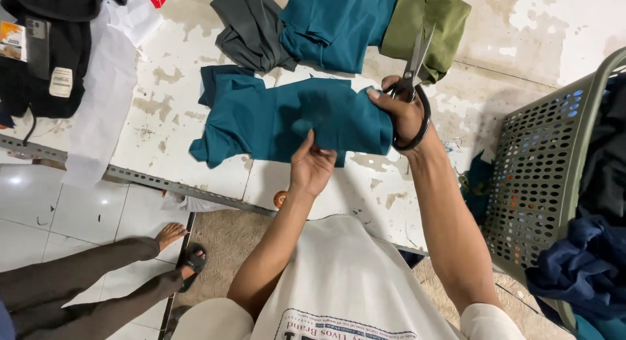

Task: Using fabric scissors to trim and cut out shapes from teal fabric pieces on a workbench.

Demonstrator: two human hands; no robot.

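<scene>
Hands on teal cloth (280,118), L hand (312,167) pinching edge, R hand (403,111) w/ scissors (412,85)

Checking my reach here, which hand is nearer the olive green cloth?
Right. The right hand, holding scissors, sits just below the olive green cloth; the left hand is farther down-left on the teal cloth.

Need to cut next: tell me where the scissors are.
In the head view, the scissors are in the right hand, right of centre, blades pointing at the olive cloth.
</scene>
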